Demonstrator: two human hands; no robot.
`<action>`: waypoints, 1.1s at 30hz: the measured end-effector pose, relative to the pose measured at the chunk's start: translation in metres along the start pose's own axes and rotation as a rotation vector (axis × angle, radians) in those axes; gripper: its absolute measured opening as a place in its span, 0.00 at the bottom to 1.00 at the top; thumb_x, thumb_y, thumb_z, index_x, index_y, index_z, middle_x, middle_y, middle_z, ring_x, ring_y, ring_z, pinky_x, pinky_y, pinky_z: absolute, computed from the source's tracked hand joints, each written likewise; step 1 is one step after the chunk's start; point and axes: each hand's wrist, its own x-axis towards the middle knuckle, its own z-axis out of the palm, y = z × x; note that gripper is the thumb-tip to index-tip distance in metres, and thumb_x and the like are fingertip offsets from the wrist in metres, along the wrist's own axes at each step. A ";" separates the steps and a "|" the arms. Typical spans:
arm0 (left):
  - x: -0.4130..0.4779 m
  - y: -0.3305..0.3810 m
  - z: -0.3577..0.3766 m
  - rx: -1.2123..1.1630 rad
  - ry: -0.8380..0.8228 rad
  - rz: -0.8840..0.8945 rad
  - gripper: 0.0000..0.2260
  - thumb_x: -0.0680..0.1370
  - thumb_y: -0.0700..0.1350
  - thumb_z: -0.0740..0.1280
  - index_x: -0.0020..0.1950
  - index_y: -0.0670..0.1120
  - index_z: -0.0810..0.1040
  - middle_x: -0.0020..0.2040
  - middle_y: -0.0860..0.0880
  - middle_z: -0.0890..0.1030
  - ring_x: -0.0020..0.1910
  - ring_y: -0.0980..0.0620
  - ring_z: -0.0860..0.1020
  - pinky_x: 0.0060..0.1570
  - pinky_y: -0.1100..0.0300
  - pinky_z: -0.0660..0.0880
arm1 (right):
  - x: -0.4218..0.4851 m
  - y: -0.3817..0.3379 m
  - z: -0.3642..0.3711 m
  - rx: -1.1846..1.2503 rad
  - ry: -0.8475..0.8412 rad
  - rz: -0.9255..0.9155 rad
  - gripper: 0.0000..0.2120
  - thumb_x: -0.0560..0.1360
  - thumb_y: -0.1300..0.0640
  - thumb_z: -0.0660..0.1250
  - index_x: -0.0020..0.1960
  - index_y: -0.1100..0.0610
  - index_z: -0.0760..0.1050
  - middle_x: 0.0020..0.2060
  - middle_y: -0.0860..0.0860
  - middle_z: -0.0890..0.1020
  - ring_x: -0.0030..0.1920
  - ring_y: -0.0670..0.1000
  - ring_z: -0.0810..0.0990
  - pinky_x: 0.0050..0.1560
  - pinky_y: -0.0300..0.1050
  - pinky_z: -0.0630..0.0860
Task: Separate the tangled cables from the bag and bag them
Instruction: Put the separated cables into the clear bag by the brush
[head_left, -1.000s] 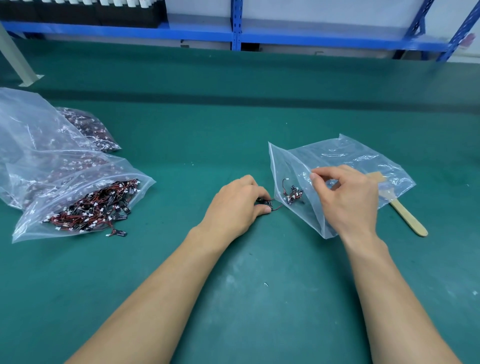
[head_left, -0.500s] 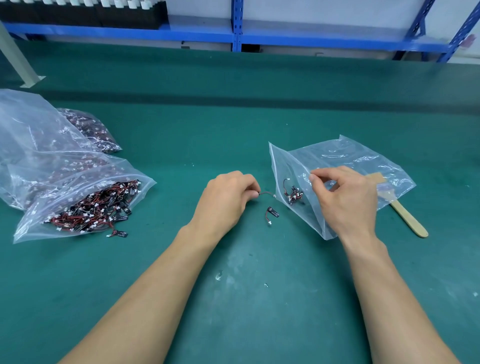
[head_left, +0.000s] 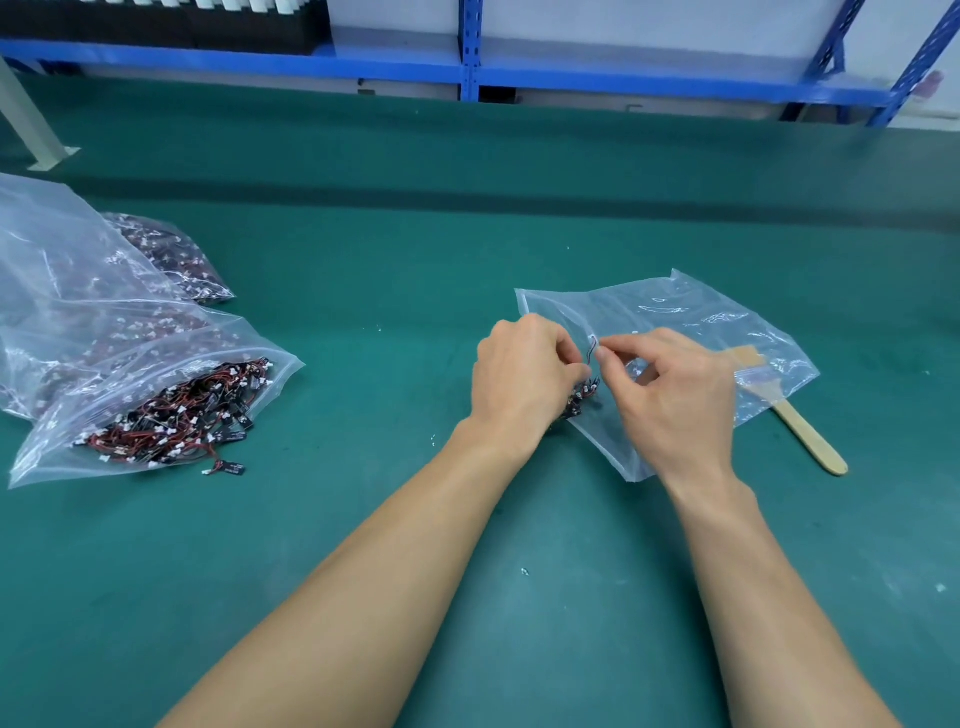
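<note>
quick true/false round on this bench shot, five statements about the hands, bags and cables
1. The left hand pinches a thin cable at the mouth of the small clear bag. True.
2. The right hand lies flat on the green mat. False: it pinches the small clear bag's edge.
3. The small clear bag is stuffed full. False: only a small clump of cables shows inside.
4. One loose cable lies on the green mat just outside the big open bag. True.
5. The wooden-handled brush lies left of the big open bag. False: it lies at the right, its head under the small clear bag.
</note>
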 end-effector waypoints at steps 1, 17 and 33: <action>0.002 0.000 0.002 0.011 -0.004 -0.015 0.06 0.71 0.50 0.77 0.36 0.53 0.83 0.36 0.54 0.83 0.41 0.50 0.81 0.42 0.56 0.78 | 0.000 0.000 0.000 -0.002 0.010 -0.010 0.02 0.75 0.58 0.74 0.46 0.54 0.86 0.38 0.49 0.84 0.30 0.51 0.75 0.38 0.53 0.77; -0.005 -0.038 -0.027 -0.063 -0.008 0.145 0.02 0.74 0.46 0.75 0.45 0.53 0.84 0.35 0.61 0.82 0.36 0.64 0.80 0.47 0.61 0.79 | 0.000 0.003 0.001 0.003 -0.004 0.017 0.02 0.75 0.56 0.74 0.46 0.53 0.86 0.38 0.46 0.84 0.31 0.51 0.76 0.40 0.52 0.77; -0.020 -0.062 -0.029 0.124 -0.254 0.210 0.04 0.75 0.51 0.74 0.42 0.55 0.82 0.35 0.61 0.77 0.35 0.64 0.73 0.38 0.63 0.67 | -0.001 0.005 0.005 -0.017 -0.038 0.029 0.02 0.75 0.56 0.74 0.46 0.51 0.86 0.40 0.45 0.84 0.32 0.51 0.77 0.42 0.52 0.78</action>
